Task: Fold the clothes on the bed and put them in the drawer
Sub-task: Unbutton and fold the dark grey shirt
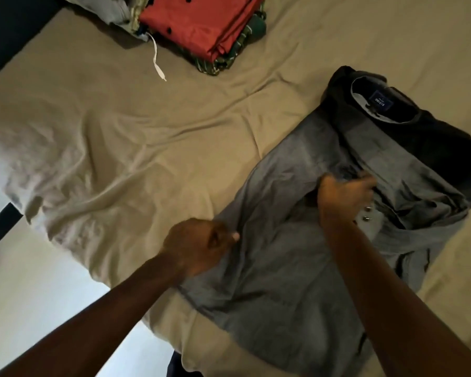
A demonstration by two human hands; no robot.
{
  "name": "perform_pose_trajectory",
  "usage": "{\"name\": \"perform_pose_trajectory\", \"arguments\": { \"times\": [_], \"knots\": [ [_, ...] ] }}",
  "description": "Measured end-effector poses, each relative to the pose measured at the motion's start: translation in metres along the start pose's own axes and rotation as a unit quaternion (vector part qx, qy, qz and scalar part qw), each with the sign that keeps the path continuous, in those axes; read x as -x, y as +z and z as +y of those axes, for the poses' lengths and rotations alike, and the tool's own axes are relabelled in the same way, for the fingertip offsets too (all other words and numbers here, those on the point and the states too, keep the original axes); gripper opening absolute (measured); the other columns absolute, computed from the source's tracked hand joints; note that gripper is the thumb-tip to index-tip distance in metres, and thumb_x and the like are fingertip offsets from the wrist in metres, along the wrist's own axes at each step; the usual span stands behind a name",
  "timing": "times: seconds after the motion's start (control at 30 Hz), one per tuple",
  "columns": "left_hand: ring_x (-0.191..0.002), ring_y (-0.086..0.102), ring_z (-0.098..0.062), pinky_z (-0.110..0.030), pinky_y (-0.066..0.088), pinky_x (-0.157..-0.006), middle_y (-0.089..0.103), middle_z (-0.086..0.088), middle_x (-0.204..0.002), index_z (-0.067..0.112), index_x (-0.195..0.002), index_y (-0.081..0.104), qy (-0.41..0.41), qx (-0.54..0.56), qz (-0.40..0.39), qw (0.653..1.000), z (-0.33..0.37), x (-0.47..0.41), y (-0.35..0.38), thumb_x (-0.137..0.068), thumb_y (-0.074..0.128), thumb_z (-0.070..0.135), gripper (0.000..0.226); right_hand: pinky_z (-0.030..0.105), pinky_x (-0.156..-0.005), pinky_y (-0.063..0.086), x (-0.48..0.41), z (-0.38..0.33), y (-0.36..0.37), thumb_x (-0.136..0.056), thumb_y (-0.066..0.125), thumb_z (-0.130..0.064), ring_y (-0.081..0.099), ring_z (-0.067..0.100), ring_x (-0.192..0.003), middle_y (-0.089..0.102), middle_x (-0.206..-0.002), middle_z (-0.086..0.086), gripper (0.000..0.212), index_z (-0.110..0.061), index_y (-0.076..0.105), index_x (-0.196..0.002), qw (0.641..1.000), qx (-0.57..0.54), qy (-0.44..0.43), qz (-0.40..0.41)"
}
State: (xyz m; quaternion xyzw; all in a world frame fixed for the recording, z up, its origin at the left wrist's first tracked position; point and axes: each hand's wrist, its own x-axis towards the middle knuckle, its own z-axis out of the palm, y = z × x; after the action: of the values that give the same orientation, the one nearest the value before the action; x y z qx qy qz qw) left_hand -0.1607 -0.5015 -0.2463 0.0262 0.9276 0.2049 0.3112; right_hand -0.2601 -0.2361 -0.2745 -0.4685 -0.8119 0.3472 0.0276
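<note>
A grey shirt point(280, 281) with a dark collar part and a blue neck label lies spread on the beige bed sheet point(136, 137) at the right. My left hand point(199, 244) pinches the shirt's left edge with curled fingers. My right hand point(343, 195) grips a bunch of the grey cloth near the shirt's middle, close to some small buttons. A folded stack with a red, black-dotted garment point(201, 20) on top sits at the far end of the bed. No drawer is in view.
A white drawstring point(157, 59) trails from the folded stack onto the sheet. More folded cloth point(106, 12) lies at the stack's left. The bed's left edge and corner drop to a pale floor point(25, 281); a dark frame runs along the far left.
</note>
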Motion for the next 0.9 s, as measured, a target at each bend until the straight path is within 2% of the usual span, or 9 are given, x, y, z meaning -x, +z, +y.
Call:
{"name": "perform_pose_trajectory", "arguments": {
  "times": [0.1, 0.23, 0.33, 0.43, 0.53, 0.63, 0.77, 0.83, 0.9],
  "knots": [
    [-0.102, 0.061, -0.026, -0.038, 0.051, -0.081, 0.062, 0.001, -0.106, 0.030, -0.106, 0.060, -0.013, -0.022, 0.189, 0.982, 0.010, -0.032, 0.001, -0.097, 0.048, 0.060, 0.033, 0.051, -0.115, 0.025, -0.022, -0.026, -0.009, -0.093, 0.059, -0.047, 0.032, 0.037, -0.145, 0.038, -0.153, 0.020, 0.068, -0.011, 0.040, -0.148, 0.986, 0.089, -0.130, 0.061],
    [-0.101, 0.062, -0.029, -0.041, 0.050, -0.080, 0.063, -0.003, -0.111, 0.027, -0.115, 0.053, -0.022, -0.016, 0.217, 0.976, 0.036, -0.092, 0.001, -0.095, 0.033, 0.071, 0.052, 0.054, -0.117, 0.021, -0.079, -0.074, 0.008, -0.088, 0.043, -0.078, 0.027, 0.037, -0.148, 0.031, -0.159, 0.018, 0.097, -0.011, 0.028, -0.156, 0.935, 0.218, -0.275, 0.045],
    [-0.098, 0.063, -0.029, -0.039, 0.047, -0.077, 0.064, -0.002, -0.109, 0.026, -0.114, 0.053, 0.013, -0.072, 0.206, 0.976, 0.060, -0.131, -0.003, -0.094, 0.034, 0.074, 0.055, 0.057, -0.115, 0.026, -0.123, -0.115, 0.020, -0.088, 0.048, -0.078, 0.039, 0.040, -0.142, 0.042, -0.153, 0.020, 0.097, -0.006, 0.035, -0.152, 0.920, 0.304, -0.245, -0.009],
    [-0.102, 0.064, -0.031, -0.036, 0.045, -0.078, 0.069, -0.005, -0.108, 0.023, -0.107, 0.061, 0.045, -0.080, 0.122, 0.988, 0.061, -0.160, -0.015, -0.098, 0.052, 0.056, 0.035, 0.037, -0.095, 0.048, -0.163, -0.140, 0.022, -0.102, 0.052, -0.048, 0.062, 0.031, -0.108, 0.067, -0.115, 0.010, 0.046, -0.009, 0.063, -0.123, 0.963, 0.180, -0.172, -0.102],
    [-0.083, 0.065, -0.025, -0.032, 0.044, -0.067, 0.069, -0.003, -0.080, 0.015, -0.081, 0.066, -0.002, 0.105, 0.039, 0.994, 0.042, -0.178, -0.045, -0.094, 0.066, 0.045, 0.032, 0.028, -0.077, 0.050, -0.190, -0.162, 0.016, -0.105, 0.053, -0.037, 0.060, 0.017, -0.087, 0.061, -0.088, -0.003, 0.030, -0.020, 0.057, -0.080, 0.983, -0.115, -0.066, -0.124],
    [-0.069, 0.062, -0.015, -0.025, 0.040, -0.060, 0.063, 0.006, -0.063, 0.019, -0.069, 0.067, -0.043, 0.200, 0.050, 0.978, 0.024, -0.182, -0.059, -0.095, 0.068, 0.041, 0.034, 0.036, -0.079, 0.061, -0.227, -0.176, 0.029, -0.098, 0.061, -0.040, 0.071, 0.024, -0.096, 0.074, -0.099, 0.004, 0.027, -0.015, 0.071, -0.097, 0.962, -0.226, 0.018, -0.154],
    [-0.080, 0.065, -0.020, -0.031, 0.046, -0.069, 0.065, 0.009, -0.074, 0.025, -0.079, 0.063, -0.061, 0.160, 0.090, 0.981, 0.023, -0.172, -0.051, -0.091, 0.064, 0.061, 0.038, 0.045, -0.086, 0.061, -0.248, -0.182, 0.049, -0.078, 0.074, -0.051, 0.072, 0.031, -0.105, 0.075, -0.113, 0.009, 0.059, -0.015, 0.069, -0.124, 0.945, -0.206, 0.042, -0.252],
    [-0.082, 0.063, -0.015, -0.033, 0.050, -0.074, 0.063, 0.015, -0.081, 0.028, -0.088, 0.059, -0.056, 0.122, 0.060, 0.989, 0.025, -0.166, -0.047, -0.080, 0.072, 0.067, 0.042, 0.038, -0.087, 0.059, -0.243, -0.186, 0.052, -0.078, 0.082, -0.040, 0.069, 0.024, -0.105, 0.069, -0.119, 0.004, 0.061, -0.016, 0.063, -0.131, 0.954, -0.138, -0.004, -0.265],
    [-0.084, 0.065, -0.016, -0.030, 0.048, -0.071, 0.064, 0.013, -0.081, 0.027, -0.086, 0.059, -0.049, 0.105, 0.017, 0.993, 0.018, -0.163, -0.052, -0.080, 0.078, 0.056, 0.035, 0.029, -0.086, 0.058, -0.239, -0.189, 0.056, -0.083, 0.077, -0.018, 0.066, 0.018, -0.102, 0.063, -0.122, 0.003, 0.055, -0.021, 0.057, -0.135, 0.975, -0.055, -0.094, -0.193]
  ]
}}
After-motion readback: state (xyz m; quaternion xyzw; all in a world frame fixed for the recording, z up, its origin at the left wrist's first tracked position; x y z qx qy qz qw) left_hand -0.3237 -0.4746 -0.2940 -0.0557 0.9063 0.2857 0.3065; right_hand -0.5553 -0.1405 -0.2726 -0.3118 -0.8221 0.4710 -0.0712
